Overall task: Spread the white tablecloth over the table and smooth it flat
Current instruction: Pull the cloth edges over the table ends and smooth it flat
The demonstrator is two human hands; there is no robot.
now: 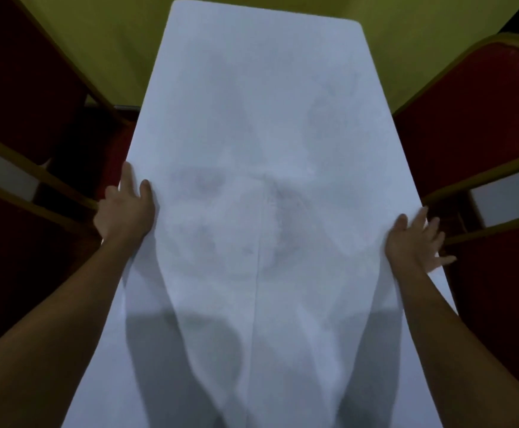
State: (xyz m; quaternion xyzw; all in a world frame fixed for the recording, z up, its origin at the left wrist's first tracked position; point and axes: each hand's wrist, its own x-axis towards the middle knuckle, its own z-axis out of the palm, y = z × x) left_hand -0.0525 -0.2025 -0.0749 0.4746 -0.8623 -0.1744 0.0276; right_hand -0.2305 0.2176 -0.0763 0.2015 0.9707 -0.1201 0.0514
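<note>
1. Evidently both hands worked the cloth's side edges. Left hand (125, 208) lay at the left edge, fingers extended forward, thumb on top of the fabric; whether the fingers pinched the hem or merely pressed it could not be told.
2. Right hand (414, 239) lay at the right edge, fingers spread wide and splayed outward, palm down on the fabric; no closed grasp was visible.
3. White tablecloth (258, 134) lay over the bench (97, 381), reaching the far end. The far half looked flat; between the hands a centre crease ran toward the viewer, with billowed folds and shadows at the near end.
4. Judgement: fabric thin, light and limp; it would drape, trap air, and slide readily on a smooth top. Not fragile.
5. Judgement: best held at the hems, both sides at once, then pulled outward and toward the near end with even tension; a one-sided pull would likely skew it.
6. Red chairs (468, 118) stood close on both sides, near the overhanging edges.
</note>
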